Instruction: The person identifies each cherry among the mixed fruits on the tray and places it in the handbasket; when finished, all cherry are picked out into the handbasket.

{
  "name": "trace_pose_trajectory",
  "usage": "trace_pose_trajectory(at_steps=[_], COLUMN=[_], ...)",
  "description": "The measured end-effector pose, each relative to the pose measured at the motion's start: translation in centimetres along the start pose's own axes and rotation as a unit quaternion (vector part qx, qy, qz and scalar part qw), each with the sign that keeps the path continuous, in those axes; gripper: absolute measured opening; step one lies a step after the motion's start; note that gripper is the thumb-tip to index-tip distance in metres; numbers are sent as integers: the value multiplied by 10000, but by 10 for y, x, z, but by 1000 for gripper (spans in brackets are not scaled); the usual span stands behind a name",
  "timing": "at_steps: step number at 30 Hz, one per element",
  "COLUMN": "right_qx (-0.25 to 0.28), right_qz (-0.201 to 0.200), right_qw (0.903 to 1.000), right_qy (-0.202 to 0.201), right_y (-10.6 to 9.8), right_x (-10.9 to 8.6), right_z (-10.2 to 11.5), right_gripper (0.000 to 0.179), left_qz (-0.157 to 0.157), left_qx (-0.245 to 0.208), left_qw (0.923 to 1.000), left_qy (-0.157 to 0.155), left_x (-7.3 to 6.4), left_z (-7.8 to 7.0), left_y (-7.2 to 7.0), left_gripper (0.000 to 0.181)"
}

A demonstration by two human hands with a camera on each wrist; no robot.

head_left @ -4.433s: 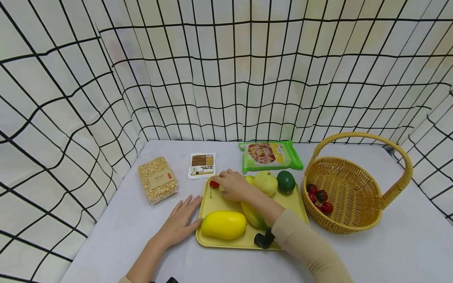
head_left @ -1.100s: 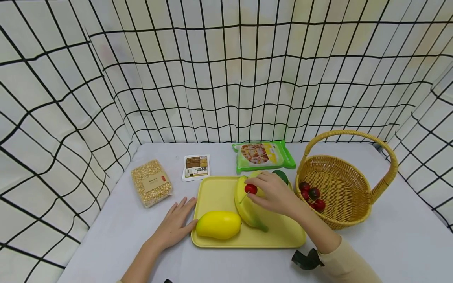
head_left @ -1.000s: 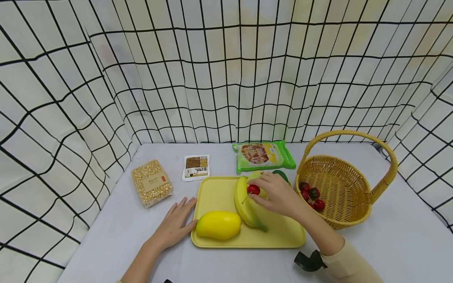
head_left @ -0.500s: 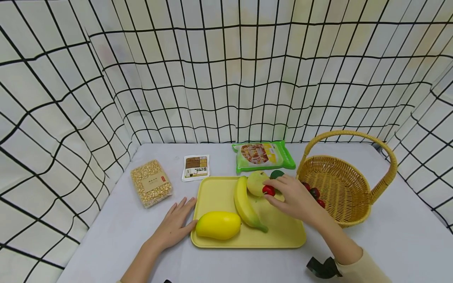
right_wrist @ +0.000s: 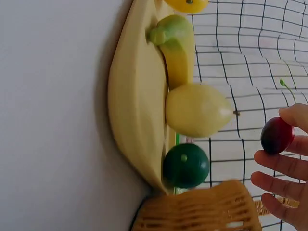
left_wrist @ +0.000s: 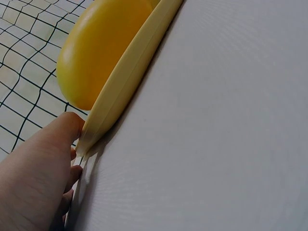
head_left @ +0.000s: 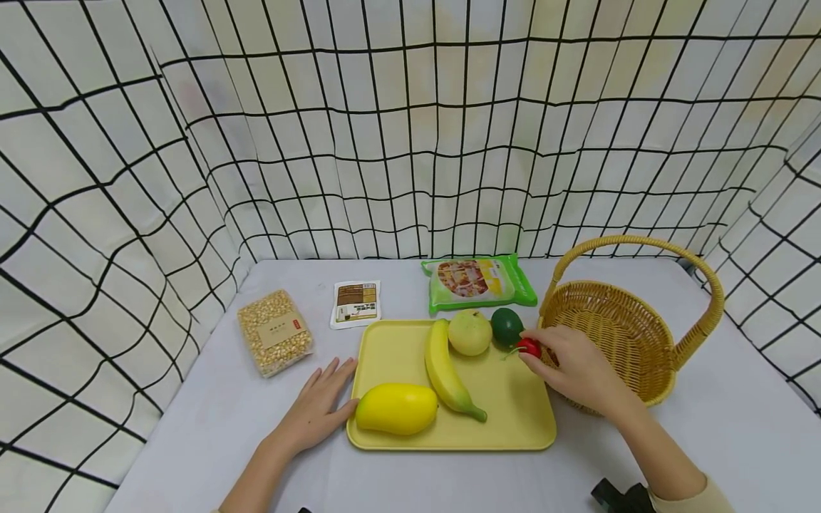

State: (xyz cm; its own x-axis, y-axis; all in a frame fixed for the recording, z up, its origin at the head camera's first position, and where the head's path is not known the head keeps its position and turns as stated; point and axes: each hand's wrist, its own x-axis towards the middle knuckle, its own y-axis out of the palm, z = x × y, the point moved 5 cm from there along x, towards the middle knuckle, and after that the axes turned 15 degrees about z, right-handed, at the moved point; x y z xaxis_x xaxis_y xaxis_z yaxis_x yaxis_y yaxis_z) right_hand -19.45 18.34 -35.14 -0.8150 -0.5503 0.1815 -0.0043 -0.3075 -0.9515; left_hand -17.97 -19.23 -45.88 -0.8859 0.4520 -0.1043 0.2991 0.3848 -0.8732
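A red cherry with a green stem is pinched between the thumb and fingers of my right hand, above the right edge of the yellow tray and close to the wicker basket. The right wrist view shows the same cherry raised over the fruit. My left hand lies flat with spread fingers on the table, its thumb touching the tray's left rim. On the tray are a mango, a banana, a pale green round fruit and a dark green round fruit.
Behind the tray lie a green food packet and a small white-and-brown sachet. A bag of corn kernels is at the left. The basket's tall handle arches over its opening. Black netting on white cloth encloses the table.
My right hand picked the cherry up from the tray's upper left and carried it rightward, past the banana and round fruits, to the basket's side. The left hand stayed at the tray's left rim.
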Motion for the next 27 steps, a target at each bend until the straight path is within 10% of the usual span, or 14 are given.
trace_pose_trajectory(at_steps=[27], right_qx=[212], right_qz=[549], right_qw=[9879], right_qy=[1437], right_y=[-2], right_x=[-51], right_z=[-69], right_gripper=[39], left_qz=[21], left_qx=[-41], left_qw=[10000], left_qy=[-14], left_x=[-1], left_z=[1], left_y=[0], left_gripper=[65])
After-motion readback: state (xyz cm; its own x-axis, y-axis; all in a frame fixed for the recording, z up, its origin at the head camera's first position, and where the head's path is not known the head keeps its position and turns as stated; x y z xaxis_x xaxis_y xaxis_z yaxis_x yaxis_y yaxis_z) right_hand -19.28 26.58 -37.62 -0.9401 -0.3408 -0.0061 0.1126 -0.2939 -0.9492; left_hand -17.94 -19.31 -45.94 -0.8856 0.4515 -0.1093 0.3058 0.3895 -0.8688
